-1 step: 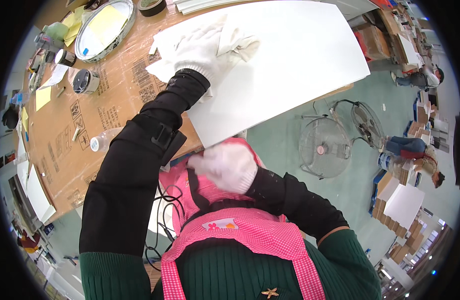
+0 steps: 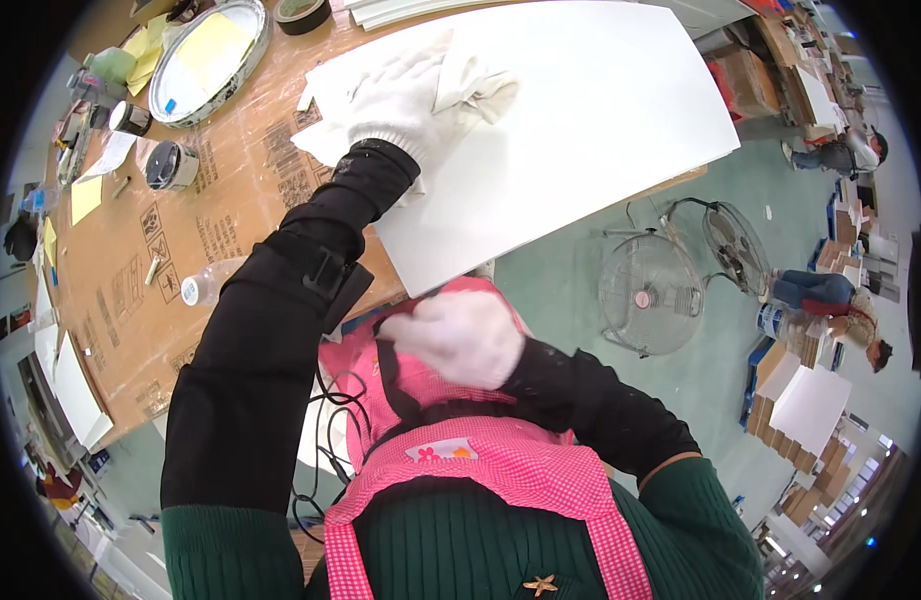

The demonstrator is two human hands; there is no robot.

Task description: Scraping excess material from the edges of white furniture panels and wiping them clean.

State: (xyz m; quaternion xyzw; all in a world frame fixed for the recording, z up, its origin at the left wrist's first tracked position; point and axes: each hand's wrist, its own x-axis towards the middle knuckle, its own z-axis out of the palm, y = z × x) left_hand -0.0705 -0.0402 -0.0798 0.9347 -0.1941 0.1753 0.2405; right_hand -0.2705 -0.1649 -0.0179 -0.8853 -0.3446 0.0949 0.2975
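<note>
My left hand [image 2: 392,102], in a white knit glove, presses a crumpled white cloth [image 2: 478,90] onto a large white board [image 2: 600,110]. Folds of the cloth stick out on both sides of its fingers. Closer to my body, my right hand [image 2: 465,338], also in a white glove, hovers in front of my pink checked apron [image 2: 500,440], just below the board's near corner. Motion smears its fingers, beside a black strap [image 2: 390,375] on the apron; whether they hold anything is unclear.
Brown cardboard [image 2: 130,310] covers the table. On it are a paint-smeared round lid [image 2: 165,70], a dark jar [image 2: 170,165], a tape roll [image 2: 302,14] and a plastic bottle [image 2: 210,282]. A floor fan [image 2: 652,295] stands right; black cables [image 2: 330,400] hang by my waist.
My right hand has shifted slightly to the right. My left hand and the cloth stay where they were.
</note>
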